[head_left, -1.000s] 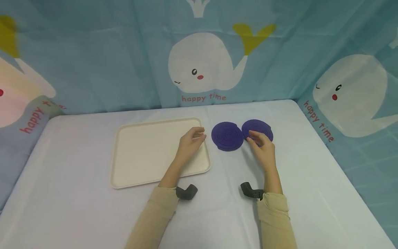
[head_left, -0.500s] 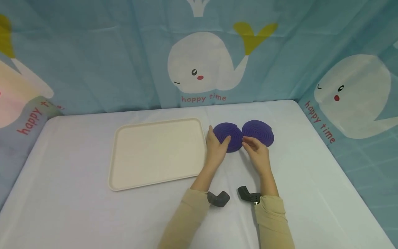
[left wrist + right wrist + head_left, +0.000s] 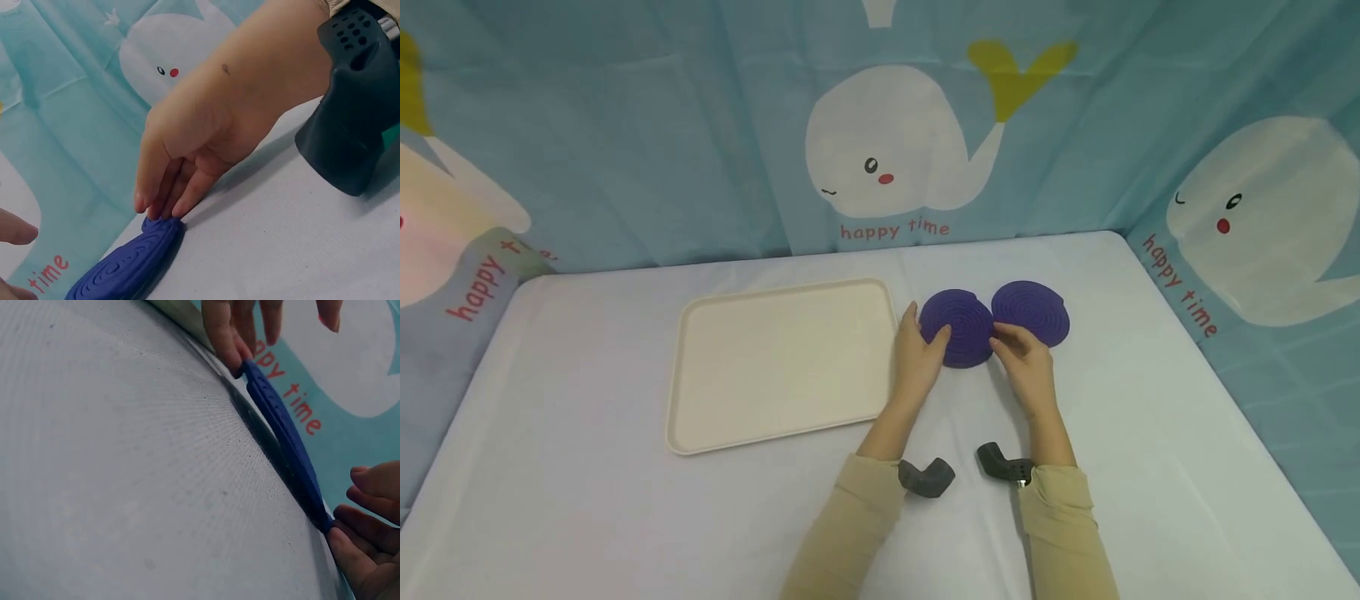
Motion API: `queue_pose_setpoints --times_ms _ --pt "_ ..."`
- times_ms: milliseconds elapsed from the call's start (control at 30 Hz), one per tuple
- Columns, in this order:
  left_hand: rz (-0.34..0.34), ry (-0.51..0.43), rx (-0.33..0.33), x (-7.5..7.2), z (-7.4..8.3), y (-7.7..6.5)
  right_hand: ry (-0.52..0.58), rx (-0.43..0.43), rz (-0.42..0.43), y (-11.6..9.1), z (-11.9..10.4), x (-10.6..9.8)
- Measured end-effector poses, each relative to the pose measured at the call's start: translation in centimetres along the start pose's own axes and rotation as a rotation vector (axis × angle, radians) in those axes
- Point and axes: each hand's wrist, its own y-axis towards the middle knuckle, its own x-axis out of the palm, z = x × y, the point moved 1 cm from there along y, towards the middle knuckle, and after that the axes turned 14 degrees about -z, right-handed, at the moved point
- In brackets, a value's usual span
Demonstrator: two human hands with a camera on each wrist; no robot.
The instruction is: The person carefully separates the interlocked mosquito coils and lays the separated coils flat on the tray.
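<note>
A pale-blue, whale-print fabric curtain [image 3: 700, 167] is hanging behind the white cloth-covered table [image 3: 572, 417], a cream rectangular tray [image 3: 782, 367] is lying left, and, with beige-sleeved forearms [image 3: 848, 525] reaching forward, your left hand [image 3: 917, 358] and right hand [image 3: 1032, 371] are pinching opposite edges of one round, purple, rubbery-looking mat [image 3: 966, 321], its twin [image 3: 1033, 307] lying just right.

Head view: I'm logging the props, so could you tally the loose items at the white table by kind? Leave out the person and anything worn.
Purple discs: 2
Cream tray: 1
Total: 3
</note>
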Motion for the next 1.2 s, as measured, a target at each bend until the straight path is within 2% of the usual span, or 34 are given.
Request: queue_pose_setpoints --times_ms 167,300,367,533,667,800,900,1200 --pt "-0.004 -0.052 -0.038 0.0 0.2 0.1 0.007 0.013 0.011 0.1 -0.1 0.0" --pt "-0.050 -0.072 -0.104 0.2 0.1 0.3 0.031 0.013 0.027 0.2 -0.1 0.0" --pt "-0.076 -0.065 -0.117 0.4 -0.1 0.4 0.035 0.017 0.026 0.0 -0.7 0.0" --pt "-0.090 -0.051 -0.079 0.5 -0.6 0.4 0.054 0.033 0.029 0.1 -0.7 -0.1" --pt "-0.091 -0.046 -0.043 0.7 -1.0 0.6 0.076 0.010 0.052 0.4 0.1 0.0" --pt "-0.138 -0.202 -0.030 0.8 -1.3 0.6 0.098 -0.007 0.062 0.5 0.2 0.1" --pt "-0.156 -0.319 -0.060 0.8 -1.4 0.6 0.108 -0.011 0.076 0.4 0.1 0.2" --pt "-0.155 -0.380 -0.094 0.2 -1.2 0.7 0.108 -0.036 0.174 0.4 -0.1 0.1"
